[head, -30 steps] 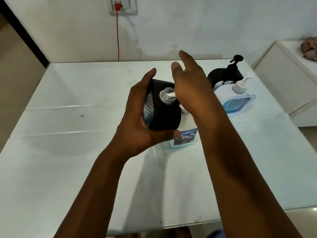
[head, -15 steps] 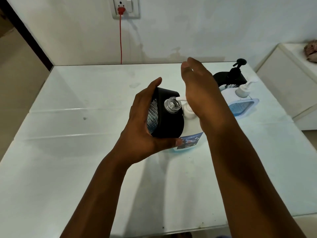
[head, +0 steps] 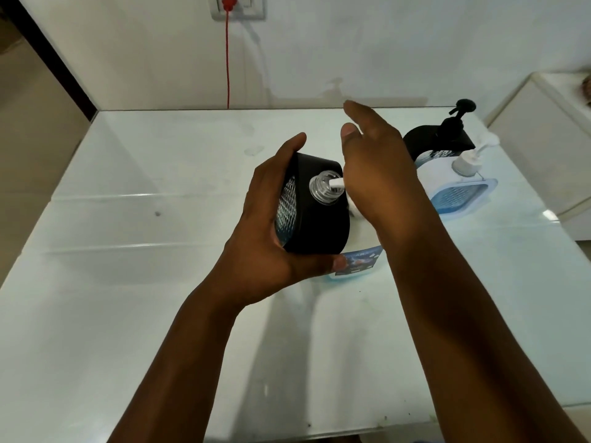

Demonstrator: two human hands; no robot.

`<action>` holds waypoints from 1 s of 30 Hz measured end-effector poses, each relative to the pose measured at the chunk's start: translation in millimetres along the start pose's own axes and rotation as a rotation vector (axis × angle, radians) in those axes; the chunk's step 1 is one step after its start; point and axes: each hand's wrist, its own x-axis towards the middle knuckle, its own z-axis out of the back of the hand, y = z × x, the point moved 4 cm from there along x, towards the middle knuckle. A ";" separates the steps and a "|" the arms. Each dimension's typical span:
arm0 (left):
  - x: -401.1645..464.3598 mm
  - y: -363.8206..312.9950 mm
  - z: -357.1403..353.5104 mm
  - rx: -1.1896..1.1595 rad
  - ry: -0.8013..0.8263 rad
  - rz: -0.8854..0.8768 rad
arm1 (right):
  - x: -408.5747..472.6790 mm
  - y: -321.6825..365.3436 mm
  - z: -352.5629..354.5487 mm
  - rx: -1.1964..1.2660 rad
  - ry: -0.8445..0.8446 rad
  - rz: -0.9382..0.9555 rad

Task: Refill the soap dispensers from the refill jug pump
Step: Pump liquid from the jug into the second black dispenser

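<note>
A pale glossy table (head: 128, 314) fills the room's corner, with a white wall behind it and a red cord (head: 227, 59) dropping from a socket at far left of centre.

Left of centre, the left hand (head: 265, 238) grips a black dispenser (head: 315, 215), fingers and thumb wrapped round its body, tilted so its clear open neck (head: 323, 187) faces up and to the right. Just right of it the refill jug (head: 358, 257) stands on the table, mostly hidden; its white spout (head: 336, 183) points left and sits at the neck's mouth, touching or barely inside (hard to say which). Over the pump lies the right hand (head: 374, 174), fingers extended and loose, holding nothing, its palm apparently pressing the pump head, which is hidden. So the pump stroke runs downward under the right hand, while the left hand must keep the neck lined up with the sideways spout.

At far right stand a second black dispenser (head: 444, 135) and a white-and-blue one (head: 460, 183), both with pumps on.

Against half a second ago, the spout shows more clearly at the neck and the right hand sits slightly lower.
</note>
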 end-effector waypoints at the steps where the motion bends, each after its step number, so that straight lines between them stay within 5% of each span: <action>1: 0.0 -1.7 0.2 -0.005 0.003 0.000 | 0.1 -0.3 -0.2 0.003 -0.006 -0.004; 30: 2.7 -3.3 -10.2 0.023 0.017 0.000 | 3.1 -3.0 21.6 0.098 0.015 -0.039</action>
